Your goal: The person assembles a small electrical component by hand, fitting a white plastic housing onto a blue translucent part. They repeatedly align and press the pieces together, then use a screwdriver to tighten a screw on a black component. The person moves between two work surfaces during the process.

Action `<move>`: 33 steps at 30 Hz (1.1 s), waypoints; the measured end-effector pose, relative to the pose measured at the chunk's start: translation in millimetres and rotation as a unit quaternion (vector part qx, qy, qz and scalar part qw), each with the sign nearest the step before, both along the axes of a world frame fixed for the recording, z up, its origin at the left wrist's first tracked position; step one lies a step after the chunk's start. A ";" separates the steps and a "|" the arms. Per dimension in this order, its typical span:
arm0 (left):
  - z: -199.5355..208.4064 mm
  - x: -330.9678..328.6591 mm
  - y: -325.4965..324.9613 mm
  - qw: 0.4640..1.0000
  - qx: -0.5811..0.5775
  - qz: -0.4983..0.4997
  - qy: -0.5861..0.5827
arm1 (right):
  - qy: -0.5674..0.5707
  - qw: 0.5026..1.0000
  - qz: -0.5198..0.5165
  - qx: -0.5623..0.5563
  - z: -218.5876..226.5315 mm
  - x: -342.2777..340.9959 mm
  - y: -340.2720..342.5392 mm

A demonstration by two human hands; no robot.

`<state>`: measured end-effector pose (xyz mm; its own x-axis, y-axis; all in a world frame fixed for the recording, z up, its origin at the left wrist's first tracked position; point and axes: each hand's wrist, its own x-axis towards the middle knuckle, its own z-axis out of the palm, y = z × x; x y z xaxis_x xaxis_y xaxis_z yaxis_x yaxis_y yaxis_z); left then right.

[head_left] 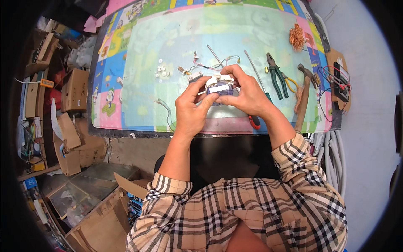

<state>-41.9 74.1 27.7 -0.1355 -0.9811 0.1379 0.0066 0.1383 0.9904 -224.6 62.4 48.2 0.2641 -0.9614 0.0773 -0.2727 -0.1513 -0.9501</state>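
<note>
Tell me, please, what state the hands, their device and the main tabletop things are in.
Left hand, gripping
Right hand, gripping
Blue-and-white device, held in both hands
Green-handled pliers, handles spread
Hammer, lying down
Copper wire, bunched, tangled
White parts, loose, clustered

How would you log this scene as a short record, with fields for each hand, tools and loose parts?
left hand: grips left side of a white-and-purple device
left hand point: left hand
right hand: right hand grips the same white-and-purple device
tools: green-handled pliers, hammer
loose parts: copper wire tangle
surface: patterned mat
</note>
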 end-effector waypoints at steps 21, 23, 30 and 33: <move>-5.5 -7.6 -14.7 0.873 0.266 -0.053 0.405 | 0.172 0.934 -0.157 -0.271 -25.0 26.3 7.2; -6.3 -8.8 -14.1 0.882 0.238 -0.047 0.403 | 0.157 0.937 -0.144 -0.275 -28.5 31.3 7.9; -12.5 -15.7 -7.6 0.901 0.145 -0.070 0.403 | 0.138 0.943 -0.142 -0.268 -24.0 37.6 12.7; -10.3 -17.0 -7.0 0.908 0.141 -0.052 0.391 | 0.129 0.943 -0.140 -0.272 -23.2 37.3 11.1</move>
<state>-58.9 67.0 17.4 -0.1981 -0.9799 -0.0226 0.7220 -0.1615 0.6728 -187.3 73.6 24.9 0.0828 -0.8328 0.5474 -0.5858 -0.4851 -0.6493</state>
